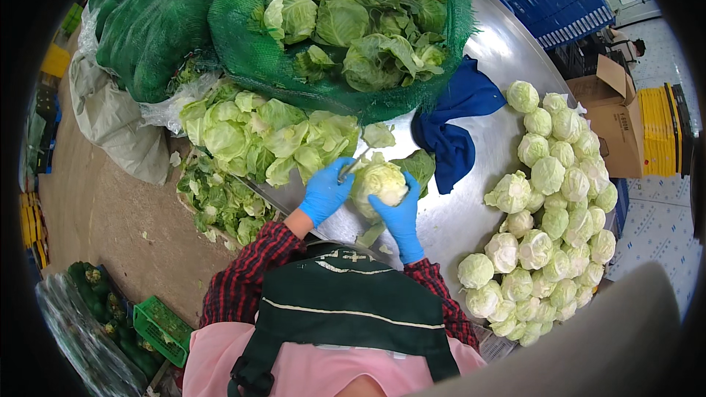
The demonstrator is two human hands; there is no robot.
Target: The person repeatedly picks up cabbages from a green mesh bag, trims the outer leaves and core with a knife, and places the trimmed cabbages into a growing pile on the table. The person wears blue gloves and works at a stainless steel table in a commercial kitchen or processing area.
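Note:
My left hand [326, 192], in a blue glove, is closed round the handle of a knife [353, 165], whose thin blade points up and to the right. My right hand [398, 213], also gloved, holds the right side of a pale cabbage head [380, 183] just above the steel table [441, 226]. A darker green leaf [418, 170] lies behind that cabbage. Left of it is a heap of loose cabbage leaves [281, 132]. Beyond, an opened green mesh sack [331, 99] holds untrimmed cabbages [342, 19]. Many pale cabbages [546, 248] are piled on the right.
A dark blue cloth [460, 121] lies on the table. Below its left edge stands a container of leaf scraps [226, 198]. Full green mesh sacks [154, 27] are at upper left. A cardboard box [606, 116], blue crates [560, 0] and a distant person [626, 47] are at the right.

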